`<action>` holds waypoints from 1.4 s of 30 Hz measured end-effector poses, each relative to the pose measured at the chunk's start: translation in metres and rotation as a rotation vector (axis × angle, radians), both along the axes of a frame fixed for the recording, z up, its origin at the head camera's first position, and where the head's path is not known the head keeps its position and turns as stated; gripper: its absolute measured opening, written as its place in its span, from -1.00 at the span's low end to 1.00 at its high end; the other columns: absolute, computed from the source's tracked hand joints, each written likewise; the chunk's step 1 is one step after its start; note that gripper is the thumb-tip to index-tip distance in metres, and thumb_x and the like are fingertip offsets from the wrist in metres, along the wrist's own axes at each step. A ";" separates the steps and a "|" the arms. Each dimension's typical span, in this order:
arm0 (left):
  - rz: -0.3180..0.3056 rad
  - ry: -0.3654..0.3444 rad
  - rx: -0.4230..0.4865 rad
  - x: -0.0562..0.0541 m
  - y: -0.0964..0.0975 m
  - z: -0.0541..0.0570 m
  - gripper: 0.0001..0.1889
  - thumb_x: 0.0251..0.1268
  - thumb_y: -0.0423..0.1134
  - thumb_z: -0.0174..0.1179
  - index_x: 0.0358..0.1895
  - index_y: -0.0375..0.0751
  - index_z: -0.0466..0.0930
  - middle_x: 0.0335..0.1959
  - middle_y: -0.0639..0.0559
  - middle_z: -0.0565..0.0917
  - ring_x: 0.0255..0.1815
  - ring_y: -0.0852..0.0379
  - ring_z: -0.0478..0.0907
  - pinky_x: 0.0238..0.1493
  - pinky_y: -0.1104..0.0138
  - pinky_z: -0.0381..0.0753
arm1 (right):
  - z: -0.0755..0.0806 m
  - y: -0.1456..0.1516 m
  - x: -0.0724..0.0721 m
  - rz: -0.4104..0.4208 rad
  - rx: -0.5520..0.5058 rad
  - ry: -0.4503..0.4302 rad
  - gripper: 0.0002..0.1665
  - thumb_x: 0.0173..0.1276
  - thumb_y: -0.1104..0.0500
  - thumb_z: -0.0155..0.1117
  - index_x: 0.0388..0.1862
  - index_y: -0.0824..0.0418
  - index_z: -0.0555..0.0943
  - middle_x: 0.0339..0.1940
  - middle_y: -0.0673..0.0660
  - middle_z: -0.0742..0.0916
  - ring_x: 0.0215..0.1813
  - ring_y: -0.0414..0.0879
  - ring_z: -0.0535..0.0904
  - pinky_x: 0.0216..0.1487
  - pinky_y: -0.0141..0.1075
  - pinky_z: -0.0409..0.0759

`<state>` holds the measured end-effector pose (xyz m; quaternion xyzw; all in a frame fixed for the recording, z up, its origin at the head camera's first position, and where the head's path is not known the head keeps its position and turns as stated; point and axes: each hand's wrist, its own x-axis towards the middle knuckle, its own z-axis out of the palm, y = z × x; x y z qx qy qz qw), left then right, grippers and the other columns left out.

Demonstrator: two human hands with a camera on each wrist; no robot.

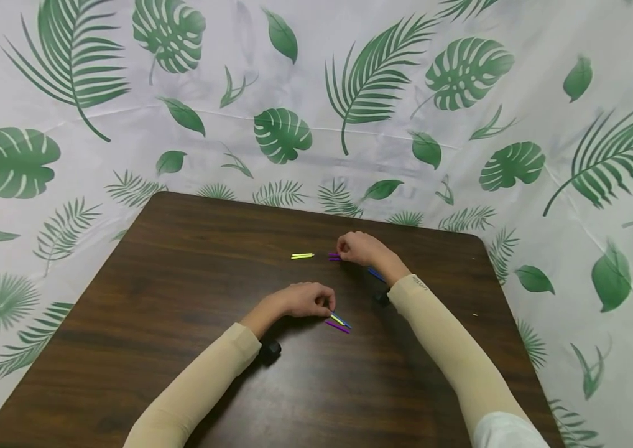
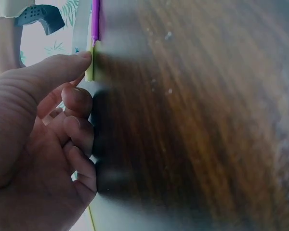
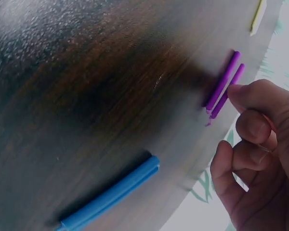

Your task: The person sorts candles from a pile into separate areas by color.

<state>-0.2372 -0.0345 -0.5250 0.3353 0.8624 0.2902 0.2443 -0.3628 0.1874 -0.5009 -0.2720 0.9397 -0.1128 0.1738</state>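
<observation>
My left hand [image 1: 304, 300] is low over the table, its thumb and index finger pinching the end of a yellow candle [image 2: 89, 67]. Close to those fingertips lie a blue candle [image 1: 342, 320] and a purple candle [image 1: 337, 327]. Farther back, my right hand [image 1: 362, 247] pinches one of two thin purple candles [image 3: 227, 91] lying side by side; a short wick shows at one end. Blue candles [image 3: 111, 195] lie close together near the right wrist, partly hidden by the arm in the head view.
Two yellow candles [image 1: 302, 256] lie left of the right hand. Everything lies on a dark wood-grain table [image 1: 182, 267]. A white leaf-print curtain [image 1: 227, 137] hangs behind and beside it. Tiny pale bits [image 1: 475, 315] are on the right of the tabletop.
</observation>
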 end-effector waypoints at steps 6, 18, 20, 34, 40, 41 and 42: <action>-0.004 -0.019 0.003 0.002 0.006 0.002 -0.92 0.59 -0.08 0.30 -0.03 0.09 0.72 -0.42 0.23 0.56 -0.42 0.25 0.45 -0.28 0.29 0.37 | -0.005 0.008 0.001 -0.014 -0.032 -0.013 -0.86 0.62 0.11 0.29 -0.04 0.08 0.76 -0.17 0.04 0.78 -0.23 -0.05 0.60 -0.03 -0.10 0.60; -0.012 -0.015 0.011 0.000 0.009 0.004 -0.92 0.59 -0.08 0.29 -0.02 0.11 0.72 -0.41 0.22 0.58 -0.43 0.25 0.46 -0.29 0.30 0.38 | -0.010 0.013 0.011 -0.064 -0.130 0.053 -0.79 0.66 0.04 0.25 0.02 0.09 0.74 -0.03 0.10 0.82 -0.04 0.03 0.72 0.15 0.04 0.68; -0.012 -0.009 0.014 -0.001 0.009 0.004 -0.93 0.59 -0.08 0.29 -0.03 0.12 0.72 -0.41 0.22 0.58 -0.42 0.25 0.46 -0.28 0.29 0.39 | -0.008 0.014 0.015 -0.077 -0.167 0.060 -0.81 0.66 0.05 0.26 0.02 0.09 0.73 -0.04 0.10 0.82 -0.09 0.02 0.69 0.10 0.02 0.67; 0.000 -0.007 0.030 -0.003 0.000 0.005 -0.92 0.59 -0.13 0.27 -0.03 0.04 0.72 -0.40 0.17 0.60 -0.39 0.21 0.49 -0.28 0.26 0.41 | -0.008 0.023 0.053 -0.118 -0.333 0.028 -0.84 0.64 0.08 0.27 -0.02 0.09 0.72 -0.21 0.05 0.77 -0.27 -0.06 0.57 -0.15 -0.14 0.59; -0.013 -0.015 0.054 -0.008 -0.002 -0.009 -0.94 0.60 -0.07 0.25 -0.06 0.12 0.69 -0.43 0.20 0.59 -0.43 0.23 0.47 -0.30 0.26 0.41 | -0.013 0.028 0.082 -0.070 -0.320 -0.114 -0.86 0.61 0.09 0.29 -0.11 0.12 0.72 -0.37 0.00 0.70 -0.36 -0.13 0.53 -0.25 -0.24 0.54; -0.015 -0.001 0.058 -0.009 -0.002 -0.013 -0.94 0.61 -0.06 0.24 -0.06 0.14 0.68 -0.43 0.20 0.58 -0.43 0.23 0.47 -0.31 0.26 0.40 | -0.014 0.028 0.088 -0.058 -0.316 -0.141 -0.86 0.60 0.10 0.30 -0.12 0.12 0.72 -0.40 0.00 0.69 -0.39 -0.15 0.52 -0.27 -0.25 0.53; -0.009 -0.025 0.057 -0.006 -0.001 -0.004 -0.95 0.61 -0.12 0.24 -0.06 0.12 0.69 -0.42 0.19 0.60 -0.43 0.22 0.49 -0.31 0.26 0.42 | -0.014 0.028 0.093 -0.049 -0.314 -0.169 -0.86 0.60 0.10 0.30 -0.14 0.13 0.72 -0.43 -0.01 0.68 -0.41 -0.15 0.50 -0.28 -0.27 0.52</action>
